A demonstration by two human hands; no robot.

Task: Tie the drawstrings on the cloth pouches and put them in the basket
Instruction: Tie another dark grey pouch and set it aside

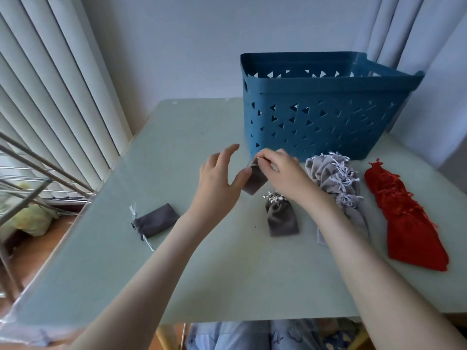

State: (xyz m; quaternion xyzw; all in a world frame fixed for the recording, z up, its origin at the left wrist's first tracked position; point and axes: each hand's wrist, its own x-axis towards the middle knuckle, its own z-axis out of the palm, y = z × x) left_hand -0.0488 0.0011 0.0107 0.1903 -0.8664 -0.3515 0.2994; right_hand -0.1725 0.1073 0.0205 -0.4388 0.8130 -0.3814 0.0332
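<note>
The right hand (280, 173) was curled, its fingertips pinching the mouth of a dark grey pouch (254, 184) by its pale drawstring, so that the pouch hung tilted just above the table (177, 274), in front of the basket's near left corner. The left hand (219, 178) was spread wide, fingers straight and apart, holding nothing; its thumb tip lay against the pouch's left edge (whether it truly pressed there could not be told). The blue basket (328, 122), pierced with triangular holes, stood at the table's far right corner, its inside hidden from this view. Along the right edge lay a row of red pouches (409, 223), and just beside it, towards the middle, a heap of light grey pouches (333, 178), partly covered by the right forearm. A second dark pouch (281, 219) lay flat near the table's middle, its neck gathered, below the right wrist. A third dark pouch (156, 221) lay well apart near the left edge, strings trailing. Both bare forearms reached in from the near edge, converging at the held pouch.
</note>
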